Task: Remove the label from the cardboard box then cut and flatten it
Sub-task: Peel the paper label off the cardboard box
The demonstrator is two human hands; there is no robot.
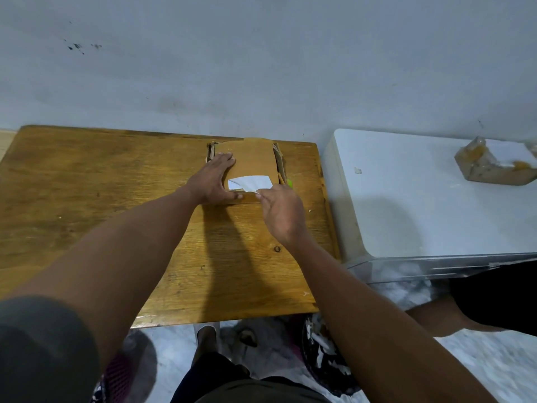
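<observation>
I am watching through the head camera as the left hand (216, 177) is lying spread and flat on the cardboard box (250, 158), pinning it against the wooden counter (87, 184) near the far edge, close to the wall. The right hand (280, 212) is pinching the near corner of the white label (250, 181) between thumb and fingertips, and that corner is standing lifted off the brown face while the rest of the label appears to be lying stuck down.

The box is sitting low, its side flaps showing at left and right; a sliver of something green (289, 183) is peeking out just beside its right edge, too small to identify.

As I judge it, the peel is only starting. To do it well, I would be pulling low and slow, folding the label back over itself toward the left instead of lifting upward, so the paper is coming away whole and not tearing the cardboard skin. The left hand should be pressing just ahead of the peel line, keeping the box from sliding or rising with the pull.
</observation>
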